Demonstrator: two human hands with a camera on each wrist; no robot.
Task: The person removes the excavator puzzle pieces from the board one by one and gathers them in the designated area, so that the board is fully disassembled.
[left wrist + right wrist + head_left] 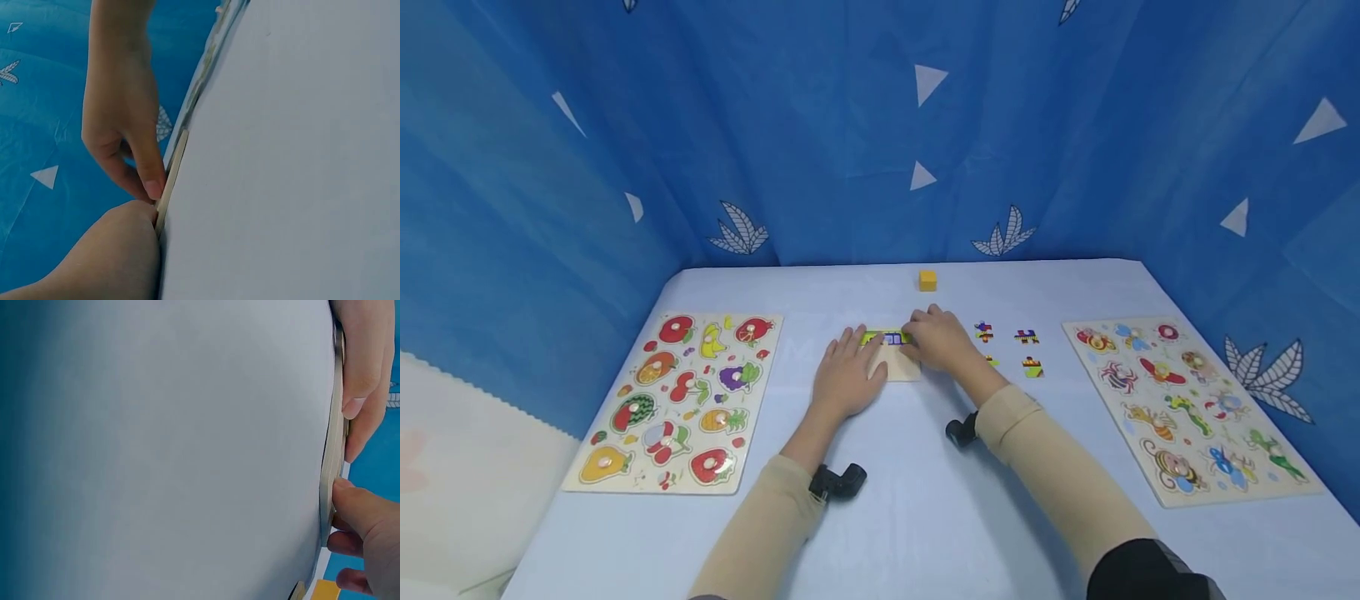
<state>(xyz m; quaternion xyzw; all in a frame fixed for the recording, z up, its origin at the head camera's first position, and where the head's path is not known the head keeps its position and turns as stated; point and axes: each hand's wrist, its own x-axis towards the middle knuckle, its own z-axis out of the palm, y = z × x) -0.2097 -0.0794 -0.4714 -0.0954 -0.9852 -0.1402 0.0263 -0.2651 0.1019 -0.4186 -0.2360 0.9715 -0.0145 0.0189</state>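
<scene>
In the head view a small wooden puzzle board [901, 367] lies at the middle of the table, with a yellow-green strip of picture showing purple windows along its far edge. My left hand [844, 375] rests on the board's left side, its fingers extended and spread. At the far right corner, my right hand [938, 337] pinches a puzzle piece [897, 338] at the end of the strip; its fingertips hide part of that piece. The right wrist view shows the right thumb [356, 503] against the board's near edge [331, 462], with the other fingers curled behind.
Several loose puzzle pieces [1027, 337] lie right of the board. Beyond it stands a yellow cube [928, 281]. A fruit puzzle board [752, 417] is on the left, and an insect puzzle board [1138, 433] on the right. Blue cloth [850, 133] hangs behind the table.
</scene>
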